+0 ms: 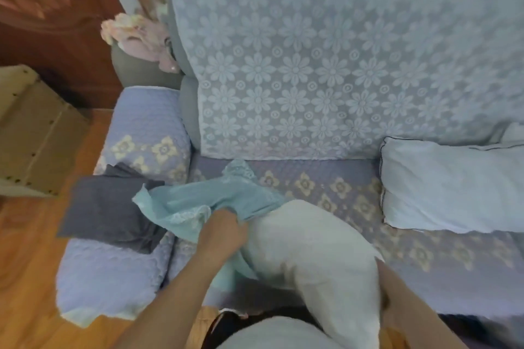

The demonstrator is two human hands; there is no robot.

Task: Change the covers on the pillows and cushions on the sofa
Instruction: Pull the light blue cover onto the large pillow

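— What is the person doing with their hands?

— The left hand [224,228] has its fingers curled into the bunched edge of a pale teal lace-trimmed pillow cover [198,205], gripping it right where the cloth meets a plain white pillow insert [309,252]. The right hand [382,289] is against the insert's near right edge, but it is blurred, so I cannot tell whether it grips or merely presses.

— Where does the pillow lie?

— On the seat of the sofa with the lilac quilted, flower-patterned throw [425,246], tilted towards the person. The teal cover trails off its far left end towards the armrest.

— Anything else on the sofa?

— A folded dark grey cloth [107,212] rests on the left armrest, just beside the teal cover. A white pillow with dark piping [453,187] sits at the right of the seat, well apart. A white floral lace drape [297,65] covers the backrest, and a pink and cream bundle of fabric [139,34] lies at the top of the arm.
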